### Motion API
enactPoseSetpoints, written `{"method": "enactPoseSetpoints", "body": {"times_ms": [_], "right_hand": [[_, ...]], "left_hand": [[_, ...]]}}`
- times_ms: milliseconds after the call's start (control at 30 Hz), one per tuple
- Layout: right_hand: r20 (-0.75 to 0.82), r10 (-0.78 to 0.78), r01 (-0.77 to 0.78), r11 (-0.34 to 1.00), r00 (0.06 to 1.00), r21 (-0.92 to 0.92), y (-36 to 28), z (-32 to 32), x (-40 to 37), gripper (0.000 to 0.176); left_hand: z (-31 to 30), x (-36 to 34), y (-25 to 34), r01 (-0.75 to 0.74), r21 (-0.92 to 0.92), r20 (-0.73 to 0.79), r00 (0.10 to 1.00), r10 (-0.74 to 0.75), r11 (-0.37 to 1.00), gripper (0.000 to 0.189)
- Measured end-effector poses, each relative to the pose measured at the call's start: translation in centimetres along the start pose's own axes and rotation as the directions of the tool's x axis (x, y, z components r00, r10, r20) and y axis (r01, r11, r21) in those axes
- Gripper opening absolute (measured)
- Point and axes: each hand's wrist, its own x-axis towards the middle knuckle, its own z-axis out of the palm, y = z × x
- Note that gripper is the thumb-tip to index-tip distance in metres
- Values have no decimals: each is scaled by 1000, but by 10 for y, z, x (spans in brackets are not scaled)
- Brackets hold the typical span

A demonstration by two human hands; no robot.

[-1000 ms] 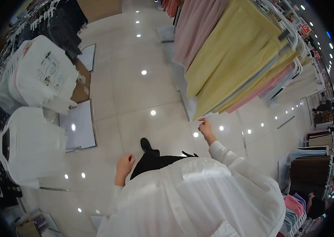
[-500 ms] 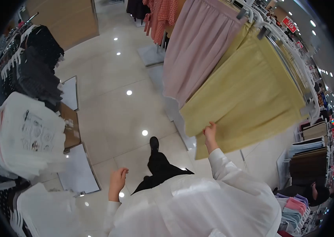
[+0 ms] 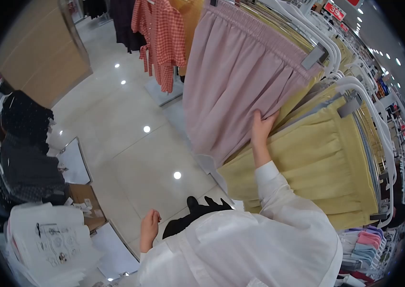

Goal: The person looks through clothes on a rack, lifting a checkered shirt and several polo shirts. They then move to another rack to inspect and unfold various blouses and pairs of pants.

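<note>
My right hand (image 3: 263, 129) reaches up to the edge of a pink pleated skirt (image 3: 240, 81), its thumb on the pink cloth and its other fingers partly behind the edge. Below my right wrist a yellow skirt (image 3: 307, 162) hangs from the same rack on white hangers (image 3: 362, 95) with metal clips. More yellow and grey garments show between the two. My left hand (image 3: 150, 226) hangs low over the floor, away from any garment, with its fingers curled together and nothing seen in it.
A rack of dark clothes (image 3: 27, 158) and white printed garments (image 3: 51, 241) stands at the left. A red checked garment (image 3: 164, 43) hangs beyond the pink skirt. Boards and a cardboard box (image 3: 86, 205) lie at left. Pastel garments (image 3: 367, 246) hang at lower right.
My right hand has moved from the yellow skirt up to the pink skirt's edge. A gap between the pink and yellow skirts now shows more garments. The view has shifted toward the rack.
</note>
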Motion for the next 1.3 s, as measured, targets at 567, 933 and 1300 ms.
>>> {"method": "enactPoseSetpoints", "body": {"times_ms": [567,933,1300], "right_hand": [[-419,-73,103,993,905,50,-49,38,18,38],[-545,-205,-71,894,813,-443,-55,101,-33,63],[62,-253,258,904,966,-341,-120,227,-14,46]], "left_hand": [[-128,260,-18,-260,156,327,924,199,953,22],[-229,362,-48,-323,219,440,875,203,921,20],[-169,440,26,-578,28,619,651,440,815,18]]}}
